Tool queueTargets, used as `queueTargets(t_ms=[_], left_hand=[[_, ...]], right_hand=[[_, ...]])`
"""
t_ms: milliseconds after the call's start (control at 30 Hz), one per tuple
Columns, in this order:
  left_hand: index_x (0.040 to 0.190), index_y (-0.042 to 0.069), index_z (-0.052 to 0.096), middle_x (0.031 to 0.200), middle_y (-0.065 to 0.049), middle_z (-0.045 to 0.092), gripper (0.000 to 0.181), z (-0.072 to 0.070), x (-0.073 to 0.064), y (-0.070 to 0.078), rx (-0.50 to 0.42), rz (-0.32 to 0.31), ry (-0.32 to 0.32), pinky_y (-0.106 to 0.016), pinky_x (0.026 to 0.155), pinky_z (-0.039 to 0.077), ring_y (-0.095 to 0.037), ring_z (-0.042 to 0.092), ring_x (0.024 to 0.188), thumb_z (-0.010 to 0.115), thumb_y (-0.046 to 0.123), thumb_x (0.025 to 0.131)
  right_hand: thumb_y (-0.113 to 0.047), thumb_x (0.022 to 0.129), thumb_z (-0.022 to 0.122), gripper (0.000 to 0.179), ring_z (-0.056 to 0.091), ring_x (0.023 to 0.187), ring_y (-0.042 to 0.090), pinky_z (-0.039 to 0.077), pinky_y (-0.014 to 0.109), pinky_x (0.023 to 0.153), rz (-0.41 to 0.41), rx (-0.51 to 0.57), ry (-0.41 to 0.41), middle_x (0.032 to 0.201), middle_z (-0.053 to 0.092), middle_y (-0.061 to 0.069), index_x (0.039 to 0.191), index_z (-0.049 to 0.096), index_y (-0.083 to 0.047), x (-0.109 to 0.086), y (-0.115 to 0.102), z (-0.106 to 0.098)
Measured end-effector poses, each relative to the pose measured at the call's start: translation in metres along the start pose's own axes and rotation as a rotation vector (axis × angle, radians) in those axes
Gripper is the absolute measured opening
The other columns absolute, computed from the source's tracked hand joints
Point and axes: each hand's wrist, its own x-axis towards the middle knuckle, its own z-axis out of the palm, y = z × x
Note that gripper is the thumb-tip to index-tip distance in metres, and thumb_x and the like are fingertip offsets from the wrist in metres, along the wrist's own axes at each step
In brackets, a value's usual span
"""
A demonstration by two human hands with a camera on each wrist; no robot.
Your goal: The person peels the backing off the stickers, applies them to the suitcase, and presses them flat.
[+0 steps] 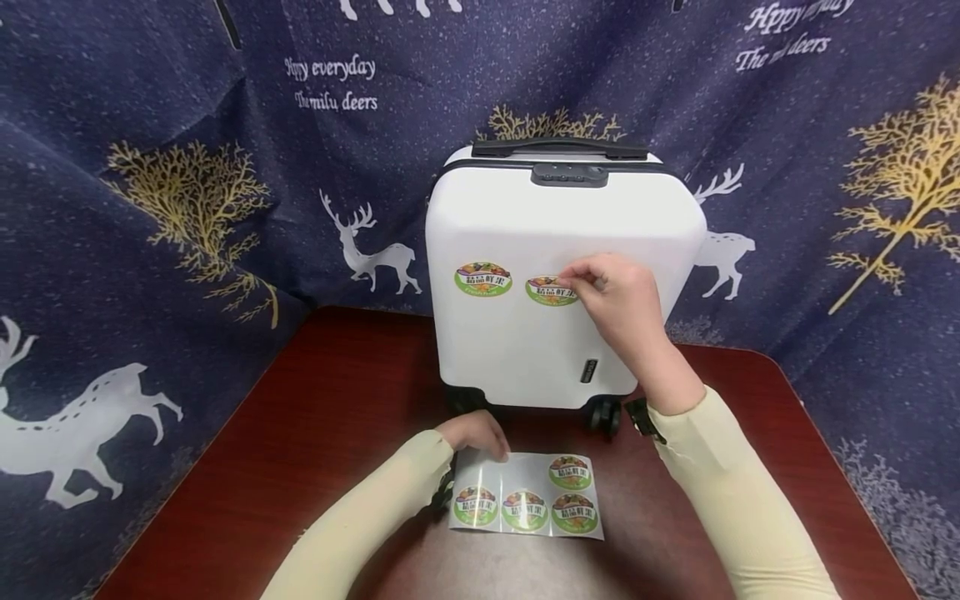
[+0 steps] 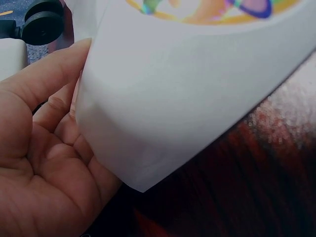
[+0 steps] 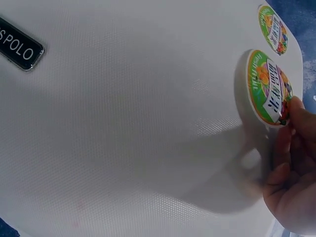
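My right hand (image 1: 617, 304) pinches the right edge of an oval fruit sticker (image 1: 545, 291) between thumb and fingertips. This sticker stands close over the front of a white suitcase (image 1: 510, 358), casting a shadow on the shell in the right wrist view. Left of it, a matching sticker (image 1: 483, 280) lies flat on the suitcase. On the table in front, my left hand (image 1: 476, 432) holds the upper left edge of a sticker sheet (image 1: 517, 473), which bears several more fruit stickers. In the left wrist view the sheet (image 2: 163, 98) bends up beside the fingers (image 2: 64, 61).
The suitcase stands upright on black wheels (image 1: 603, 415) on a dark red table (image 1: 315, 417). It has a black top handle (image 1: 558, 148), a lock (image 1: 570, 175) and a small black badge (image 1: 588, 371). A blue cloth (image 1: 315, 167) with deer and trees hangs behind.
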Motion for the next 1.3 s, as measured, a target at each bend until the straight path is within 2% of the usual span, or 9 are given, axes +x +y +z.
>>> queueTargets(t_ms=[433,1033,1300], left_hand=[[0.091,0.005,0.081,0.094,-0.006,0.079,0.01,0.001,0.001,-0.002,-0.015,0.004,0.001,-0.026,0.076,0.051,-0.013,0.061,0.081,0.081,0.01,0.081],[0.09,0.007,0.081,0.095,-0.005,0.078,0.009,0.002,0.002,-0.003,-0.017,-0.004,-0.002,-0.028,0.077,0.052,-0.013,0.061,0.083,0.081,0.011,0.082],[0.089,0.008,0.081,0.094,-0.004,0.077,0.008,0.001,0.002,-0.003,-0.02,-0.007,-0.002,-0.029,0.08,0.052,-0.013,0.061,0.085,0.082,0.012,0.082]], right_hand=[[-0.002,0.088,0.076,0.007,0.071,0.075,0.032,0.055,0.046,0.068,-0.076,-0.049,0.155,0.085,0.078,0.019,0.091,0.078,0.004,-0.003,0.002,0.012],[-0.001,0.089,0.074,0.006,0.066,0.076,0.033,0.051,0.043,0.069,-0.128,-0.055,0.23,0.086,0.078,0.018,0.09,0.078,0.003,-0.005,0.004,0.02],[-0.002,0.088,0.076,0.006,0.064,0.076,0.034,0.049,0.042,0.068,-0.185,-0.111,0.259,0.084,0.077,0.018,0.092,0.077,0.004,-0.006,0.005,0.023]])
